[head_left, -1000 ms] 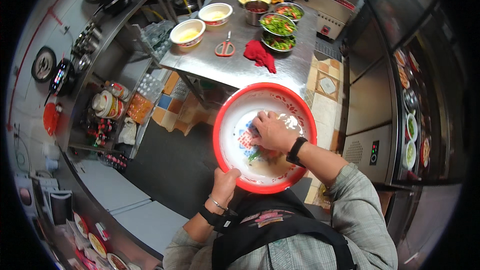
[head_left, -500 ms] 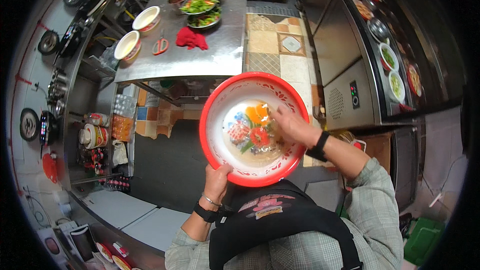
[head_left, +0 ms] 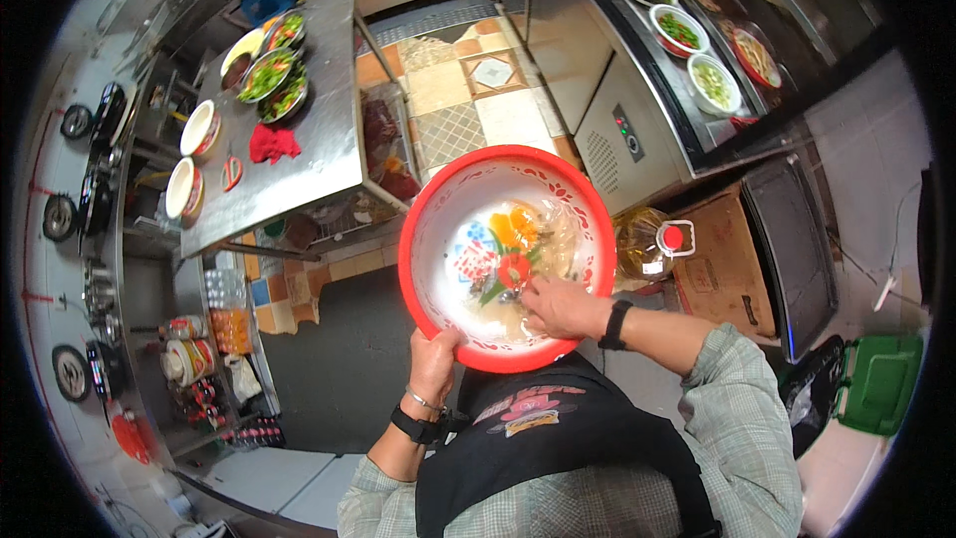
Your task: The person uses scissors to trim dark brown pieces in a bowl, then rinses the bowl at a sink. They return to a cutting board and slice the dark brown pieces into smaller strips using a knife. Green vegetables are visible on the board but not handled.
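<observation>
A red-rimmed white basin with a printed flower pattern inside is held in front of my body. My left hand is closed around its near left rim. My right hand reaches over the right rim into the basin, its fingers curled down against the bottom. Pale, wet, translucent food spreads over the right side and near part of the bottom. My right fingertips are partly hidden in it, so what they grip cannot be made out.
A steel table at the upper left bears salad bowls, paper tubs, scissors and a red cloth. At the right are a refrigerated counter, an oil jug, a cardboard box and a green bin.
My right hand has moved from the basin's right side toward its near middle, fingers lower in the food. My view has turned right, bringing the oil jug more into sight. My left grip stays.
</observation>
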Demonstrator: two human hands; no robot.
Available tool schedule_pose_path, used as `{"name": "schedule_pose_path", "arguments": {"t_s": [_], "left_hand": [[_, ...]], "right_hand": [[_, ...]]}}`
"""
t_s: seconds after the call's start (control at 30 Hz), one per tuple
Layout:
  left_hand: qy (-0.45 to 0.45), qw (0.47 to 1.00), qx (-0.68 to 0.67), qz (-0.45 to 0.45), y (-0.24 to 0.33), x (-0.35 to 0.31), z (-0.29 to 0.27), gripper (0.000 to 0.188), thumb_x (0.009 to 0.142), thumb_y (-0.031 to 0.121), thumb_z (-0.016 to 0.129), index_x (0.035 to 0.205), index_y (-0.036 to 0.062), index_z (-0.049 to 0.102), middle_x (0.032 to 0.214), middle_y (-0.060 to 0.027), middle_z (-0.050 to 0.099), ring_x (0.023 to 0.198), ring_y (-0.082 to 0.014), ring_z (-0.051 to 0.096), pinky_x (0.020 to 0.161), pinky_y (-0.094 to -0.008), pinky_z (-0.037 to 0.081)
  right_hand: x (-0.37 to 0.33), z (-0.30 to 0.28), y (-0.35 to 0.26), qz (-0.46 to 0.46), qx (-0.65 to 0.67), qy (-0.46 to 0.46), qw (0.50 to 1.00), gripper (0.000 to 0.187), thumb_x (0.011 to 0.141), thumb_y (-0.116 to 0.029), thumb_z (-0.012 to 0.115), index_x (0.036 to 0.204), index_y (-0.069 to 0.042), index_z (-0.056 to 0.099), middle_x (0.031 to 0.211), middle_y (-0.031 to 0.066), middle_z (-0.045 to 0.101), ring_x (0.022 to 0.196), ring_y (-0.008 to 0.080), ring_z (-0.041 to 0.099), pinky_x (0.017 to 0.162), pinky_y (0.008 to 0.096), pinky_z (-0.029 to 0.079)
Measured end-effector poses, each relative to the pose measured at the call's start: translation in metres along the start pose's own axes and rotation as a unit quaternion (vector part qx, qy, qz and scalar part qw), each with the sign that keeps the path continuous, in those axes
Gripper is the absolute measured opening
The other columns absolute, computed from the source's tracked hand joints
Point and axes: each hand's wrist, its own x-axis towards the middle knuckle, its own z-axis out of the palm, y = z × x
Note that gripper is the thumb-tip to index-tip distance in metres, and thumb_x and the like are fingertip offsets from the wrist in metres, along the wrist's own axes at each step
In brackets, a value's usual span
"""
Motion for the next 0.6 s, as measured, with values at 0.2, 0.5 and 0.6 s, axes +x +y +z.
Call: {"name": "schedule_pose_path", "arguments": {"t_s": [0.2, 0.5, 0.6], "left_hand": [[-0.08, 0.993, 0.07, -0.041, 0.007, 0.009, 0.034, 0.029, 0.086, -0.005, 0.06, 0.114, -0.0063, 0.066, 0.103, -0.0093, 0.072, 0.087, -0.0194, 0.069, 0.078, -0.0323, 0.057], [-0.179, 0.974, 0.13, -0.056, 0.013, 0.034, 0.059, 0.028, 0.086, -0.005, 0.059, 0.112, -0.0067, 0.067, 0.103, -0.0095, 0.073, 0.087, -0.0188, 0.069, 0.077, -0.0326, 0.057], [-0.218, 0.962, 0.159, -0.051, 0.011, 0.046, 0.058, 0.027, 0.086, -0.004, 0.058, 0.111, -0.0065, 0.067, 0.101, -0.0096, 0.073, 0.086, -0.0187, 0.069, 0.076, -0.0322, 0.056]], "right_hand": [[-0.046, 0.027, 0.005, 0.068, 0.119, 0.071, 0.988, 0.01, 0.088, -0.011, 0.062, 0.096, -0.005, 0.065, 0.095, 0.0233, 0.067, 0.09, 0.0434, 0.067, 0.073, 0.0514, 0.056], [-0.104, -0.053, 0.035, 0.344, 0.658, 0.163, 0.65, 0.028, 0.1, -0.032, 0.069, 0.089, -0.007, 0.062, 0.068, 0.002, 0.065, 0.046, 0.0062, 0.055, 0.04, 0.024, 0.044], [-0.111, -0.049, 0.062, 0.285, 0.684, 0.207, 0.639, 0.023, 0.097, -0.025, 0.074, 0.095, -0.007, 0.06, 0.07, 0.0019, 0.065, 0.048, 0.0054, 0.054, 0.041, 0.0247, 0.042]]}}
